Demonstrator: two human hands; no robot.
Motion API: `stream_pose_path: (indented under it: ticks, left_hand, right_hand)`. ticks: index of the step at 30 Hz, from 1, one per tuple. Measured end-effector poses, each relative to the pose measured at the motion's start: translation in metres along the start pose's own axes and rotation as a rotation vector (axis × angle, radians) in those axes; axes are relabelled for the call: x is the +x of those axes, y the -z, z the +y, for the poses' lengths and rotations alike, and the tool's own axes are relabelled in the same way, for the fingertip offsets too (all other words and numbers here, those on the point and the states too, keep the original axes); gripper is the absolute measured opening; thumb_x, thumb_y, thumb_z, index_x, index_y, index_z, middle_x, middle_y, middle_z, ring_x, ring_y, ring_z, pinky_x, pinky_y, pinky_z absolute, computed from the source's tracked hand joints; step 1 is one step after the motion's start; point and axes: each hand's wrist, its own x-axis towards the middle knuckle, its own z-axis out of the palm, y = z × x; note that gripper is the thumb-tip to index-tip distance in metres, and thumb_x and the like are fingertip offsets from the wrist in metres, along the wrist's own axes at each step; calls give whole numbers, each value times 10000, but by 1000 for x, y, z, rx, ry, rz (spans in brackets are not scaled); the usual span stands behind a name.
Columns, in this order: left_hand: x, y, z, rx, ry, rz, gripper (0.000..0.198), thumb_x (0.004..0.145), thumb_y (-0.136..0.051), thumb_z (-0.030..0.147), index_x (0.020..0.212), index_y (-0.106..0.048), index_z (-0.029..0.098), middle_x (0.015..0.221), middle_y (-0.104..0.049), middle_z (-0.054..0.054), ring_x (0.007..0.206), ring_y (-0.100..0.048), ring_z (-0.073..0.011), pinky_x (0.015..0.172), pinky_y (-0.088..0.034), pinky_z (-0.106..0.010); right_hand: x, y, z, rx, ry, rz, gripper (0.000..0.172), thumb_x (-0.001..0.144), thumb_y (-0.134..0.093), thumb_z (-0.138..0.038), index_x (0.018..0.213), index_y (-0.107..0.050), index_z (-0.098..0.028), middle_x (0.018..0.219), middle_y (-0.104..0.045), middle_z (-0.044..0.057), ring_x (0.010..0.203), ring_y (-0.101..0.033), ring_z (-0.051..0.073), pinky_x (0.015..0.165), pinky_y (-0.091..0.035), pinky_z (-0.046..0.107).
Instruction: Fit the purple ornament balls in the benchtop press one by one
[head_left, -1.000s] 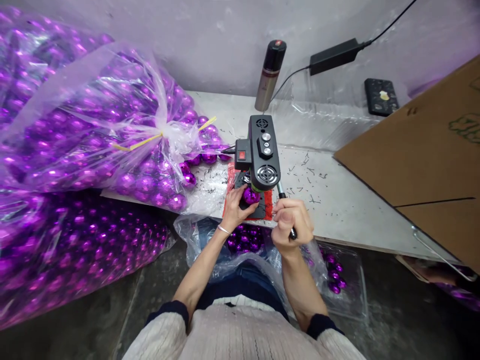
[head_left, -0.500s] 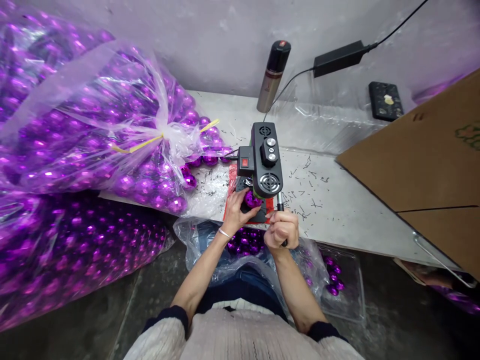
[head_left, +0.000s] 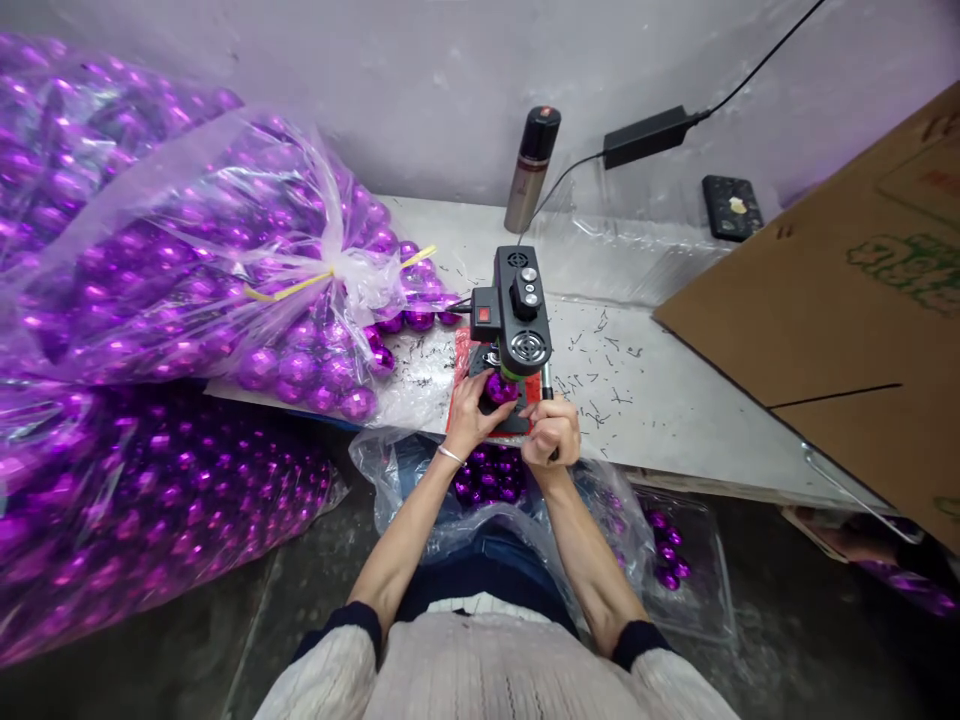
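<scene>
A shiny purple mirror-faceted ball [head_left: 502, 388] is pinched between the thumb and fingers of my left hand [head_left: 469, 415]. It sits beneath the head of a small black benchtop press machine [head_left: 523, 310] with a red switch and round vents. My right hand [head_left: 553, 432] is wrapped round the machine's lever [head_left: 547, 381], at its right side. The machine's base rests on a red sheet [head_left: 460, 350] at the table's front edge. More purple balls [head_left: 487, 478] lie in a clear plastic bag on my lap, under my wrists.
Big clear bags of purple balls [head_left: 172, 260] fill the left. A spray can [head_left: 532, 170], a black power adapter [head_left: 645, 137] and a black box-shaped item [head_left: 732, 208] are at the back. Black scraps litter the white table [head_left: 637, 400]. A cardboard box [head_left: 840, 330] stands right; a clear tray [head_left: 712, 570] is below.
The view has shifted slightly, so the machine and cardboard box appear further left. My left hand still holds the ball under the machine, and my right hand stays on the lever.
</scene>
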Motion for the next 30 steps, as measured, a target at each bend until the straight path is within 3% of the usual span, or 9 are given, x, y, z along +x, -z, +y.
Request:
stream_pose_path:
  ticks: [4, 7, 12, 14, 16, 18, 22, 25, 30]
  left_hand:
    - [-8, 6, 2, -18, -39, -23, 630, 908, -741, 526, 1403, -557, 183, 1317, -708, -164, 1231, -687, -310, 1085, -529, -513]
    - [-36, 14, 9, 19, -102, -35, 653, 962, -672, 511, 1495, -463, 197, 1392, -668, -180, 1318, -649, -309, 1135, -500, -534]
    - [-63, 35, 8, 128, -203, -116, 1125, 810, -704, 758, 1640, -232, 163, 1573, -501, -261, 1468, -509, -394, 1190, -442, -604]
    - [-38, 47, -2, 205, -133, -74, 979, 900, -637, 694, 1634, -269, 160, 1590, -486, -249, 1489, -480, -385, 1210, -422, -598]
    - [6, 61, -17, 334, -4, 10, 654, 1020, -537, 453, 1579, -389, 148, 1557, -528, -231, 1482, -485, -360, 1237, -386, -592]
    - [56, 74, -34, 477, 150, 39, 562, 1003, -483, 217, 1548, -430, 93, 1566, -504, -259, 1482, -470, -370, 1232, -384, -595]
    - [125, 89, -56, 643, 192, -197, 660, 869, -510, 11, 1524, -469, 84, 1572, -493, -247, 1470, -473, -372, 1210, -410, -542]
    - [137, 92, -59, 619, 205, -238, 669, 859, -605, 70, 1514, -474, 111, 1533, -524, -242, 1419, -523, -389, 1154, -464, -524]
    - [111, 98, -45, 95, 429, -6, 710, 812, -797, 296, 1433, -501, 119, 1307, -668, -208, 1174, -694, -341, 988, -585, -469]
  right_hand:
    - [43, 6, -23, -33, -180, -8, 291, 1030, -460, -227, 746, -523, -227, 735, -599, -4, 665, -608, 128, 613, -472, 295]
    - [65, 8, -35, -28, -216, -29, 287, 1014, -484, -192, 735, -543, -224, 704, -585, -10, 670, -598, 130, 628, -465, 297]
    - [55, 10, -30, -2, -156, -29, 293, 977, -516, -133, 698, -528, -220, 677, -592, -14, 664, -605, 130, 618, -447, 293]
    - [48, 9, -27, 8, -146, -23, 292, 974, -514, -131, 696, -529, -219, 681, -603, -10, 657, -607, 131, 613, -449, 293]
    - [44, 9, -25, 11, -146, -17, 289, 972, -511, -129, 698, -531, -218, 695, -615, -6, 652, -606, 130, 610, -450, 291]
    - [43, 9, -25, 10, -143, -18, 285, 968, -517, -125, 699, -530, -219, 697, -614, -6, 656, -607, 131, 611, -454, 288]
    - [41, 9, -23, 9, -127, -39, 267, 967, -519, -129, 716, -537, -220, 702, -614, -6, 659, -603, 132, 613, -466, 285]
    - [39, 10, -22, -1, -124, -38, 266, 971, -514, -144, 719, -542, -222, 700, -617, -5, 662, -611, 138, 609, -467, 289]
    - [38, 10, -21, -1, -120, -43, 268, 975, -523, -162, 715, -546, -224, 711, -629, 3, 658, -615, 140, 591, -468, 288]
